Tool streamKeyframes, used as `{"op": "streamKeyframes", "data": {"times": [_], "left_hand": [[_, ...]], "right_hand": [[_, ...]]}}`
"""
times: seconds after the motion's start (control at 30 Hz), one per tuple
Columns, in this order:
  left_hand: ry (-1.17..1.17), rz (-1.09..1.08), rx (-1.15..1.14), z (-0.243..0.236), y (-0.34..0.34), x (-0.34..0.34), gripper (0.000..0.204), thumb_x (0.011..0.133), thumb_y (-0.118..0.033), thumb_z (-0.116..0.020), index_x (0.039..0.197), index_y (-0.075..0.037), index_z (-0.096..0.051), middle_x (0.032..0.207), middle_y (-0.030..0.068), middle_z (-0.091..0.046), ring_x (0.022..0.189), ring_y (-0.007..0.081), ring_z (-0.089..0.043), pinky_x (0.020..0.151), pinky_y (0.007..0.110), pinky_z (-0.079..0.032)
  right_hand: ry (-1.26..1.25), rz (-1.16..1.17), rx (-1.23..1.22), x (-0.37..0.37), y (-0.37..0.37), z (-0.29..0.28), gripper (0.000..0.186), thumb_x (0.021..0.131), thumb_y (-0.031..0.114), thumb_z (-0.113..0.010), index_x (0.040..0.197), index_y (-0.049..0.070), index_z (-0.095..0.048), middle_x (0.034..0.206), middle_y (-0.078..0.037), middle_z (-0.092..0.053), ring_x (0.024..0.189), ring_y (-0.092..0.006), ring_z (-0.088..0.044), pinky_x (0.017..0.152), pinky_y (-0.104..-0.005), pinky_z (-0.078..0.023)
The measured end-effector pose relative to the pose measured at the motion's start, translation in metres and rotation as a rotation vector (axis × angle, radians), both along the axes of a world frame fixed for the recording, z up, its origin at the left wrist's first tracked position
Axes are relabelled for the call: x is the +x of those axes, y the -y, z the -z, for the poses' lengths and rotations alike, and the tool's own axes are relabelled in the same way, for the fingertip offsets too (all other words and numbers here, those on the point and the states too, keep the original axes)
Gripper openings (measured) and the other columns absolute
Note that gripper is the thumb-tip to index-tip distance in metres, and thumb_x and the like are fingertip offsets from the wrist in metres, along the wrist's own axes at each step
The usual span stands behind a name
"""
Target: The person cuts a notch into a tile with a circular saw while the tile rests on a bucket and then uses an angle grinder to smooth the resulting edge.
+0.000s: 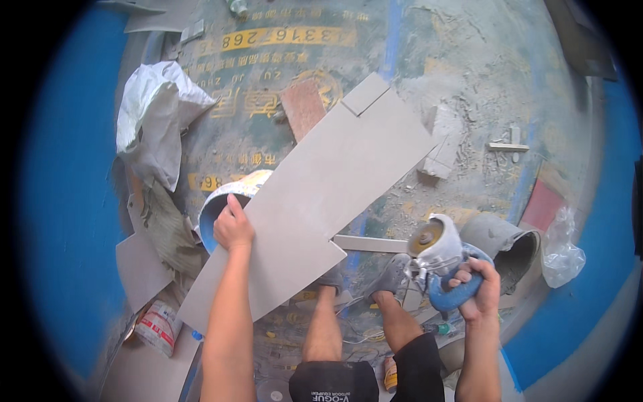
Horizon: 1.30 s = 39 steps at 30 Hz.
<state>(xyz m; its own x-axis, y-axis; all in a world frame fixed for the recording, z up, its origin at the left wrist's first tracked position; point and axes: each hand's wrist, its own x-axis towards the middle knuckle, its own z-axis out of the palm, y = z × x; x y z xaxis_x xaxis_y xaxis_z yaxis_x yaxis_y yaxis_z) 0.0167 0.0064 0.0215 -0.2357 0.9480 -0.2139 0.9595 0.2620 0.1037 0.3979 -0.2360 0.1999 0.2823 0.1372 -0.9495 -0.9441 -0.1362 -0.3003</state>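
Left hand [233, 226]: clamped on the long edge of the grey tile [315, 201], which is held tilted above the floor [469, 80].
Right hand [477, 289]: clenched around the blue angle grinder [439, 258], disc clear of the tile.
Advice: the tile is best steadied before the disc is brought to the notch.

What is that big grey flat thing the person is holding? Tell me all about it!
It is a long grey tile, smooth and flat, like ceramic. Its edges are cut into steps, with a notch near the far end and another on the near right side. It lies slanted over a blue-rimmed bucket. The left hand grips its left edge. The right hand holds a blue grinder beside it, not touching it.
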Motion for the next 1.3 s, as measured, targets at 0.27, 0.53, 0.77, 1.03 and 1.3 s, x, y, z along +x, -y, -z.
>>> {"op": "streamKeyframes", "data": {"times": [0.27, 0.53, 0.77, 1.03, 1.3], "left_hand": [[0.049, 0.035, -0.062, -0.005, -0.004, 0.012, 0.064, 0.103, -0.053, -0.037, 0.092, -0.003, -0.076, 0.086, 0.0254, -0.07, 0.083, 0.0475, -0.066, 0.074, 0.056, -0.049], [0.046, 0.075, -0.07, -0.001, 0.001, 0.0, 0.057, 0.102, -0.046, -0.041, 0.085, -0.003, -0.075, 0.08, 0.0245, -0.07, 0.075, 0.0466, -0.066, 0.067, 0.057, -0.049], [0.089, 0.086, -0.067, -0.005, -0.003, 0.003, 0.054, 0.102, -0.043, -0.042, 0.083, -0.003, -0.074, 0.079, 0.0233, -0.07, 0.073, 0.0466, -0.065, 0.064, 0.057, -0.047], [0.079, 0.075, -0.174, -0.005, -0.004, -0.003, 0.057, 0.103, -0.046, -0.039, 0.088, -0.003, -0.074, 0.084, 0.0247, -0.07, 0.078, 0.0477, -0.065, 0.068, 0.058, -0.047], [0.091, 0.088, -0.175, -0.004, -0.003, -0.005, 0.056, 0.103, -0.045, -0.041, 0.086, -0.003, -0.073, 0.083, 0.0242, -0.069, 0.076, 0.0476, -0.065, 0.067, 0.057, -0.047]], "right_hand": [[0.204, 0.104, 0.228, 0.017, -0.047, -0.054, 0.01, 0.089, 0.013, -0.056, 0.095, 0.005, -0.053, 0.083, 0.0, -0.05, 0.073, -0.0119, -0.051, 0.077, -0.0353, -0.045], [0.431, -0.036, 0.27, -0.006, -0.121, -0.056, 0.025, 0.08, 0.002, -0.058, 0.104, 0.006, -0.052, 0.093, -0.003, -0.053, 0.071, -0.012, -0.047, 0.075, -0.0335, -0.043], [0.649, -0.024, 0.217, -0.026, -0.188, -0.019, 0.018, 0.075, -0.004, -0.057, 0.09, 0.005, -0.051, 0.083, -0.005, -0.049, 0.068, -0.0161, -0.048, 0.069, -0.0357, -0.046], [0.724, 0.035, 0.166, -0.046, -0.23, 0.021, 0.015, 0.076, -0.005, -0.053, 0.085, 0.006, -0.05, 0.079, -0.003, -0.049, 0.064, -0.0138, -0.047, 0.066, -0.034, -0.047], [0.767, -0.06, 0.196, -0.045, -0.236, 0.033, 0.022, 0.077, -0.004, -0.053, 0.097, 0.006, -0.051, 0.086, -0.005, -0.053, 0.069, -0.016, -0.049, 0.07, -0.0361, -0.047]]}}
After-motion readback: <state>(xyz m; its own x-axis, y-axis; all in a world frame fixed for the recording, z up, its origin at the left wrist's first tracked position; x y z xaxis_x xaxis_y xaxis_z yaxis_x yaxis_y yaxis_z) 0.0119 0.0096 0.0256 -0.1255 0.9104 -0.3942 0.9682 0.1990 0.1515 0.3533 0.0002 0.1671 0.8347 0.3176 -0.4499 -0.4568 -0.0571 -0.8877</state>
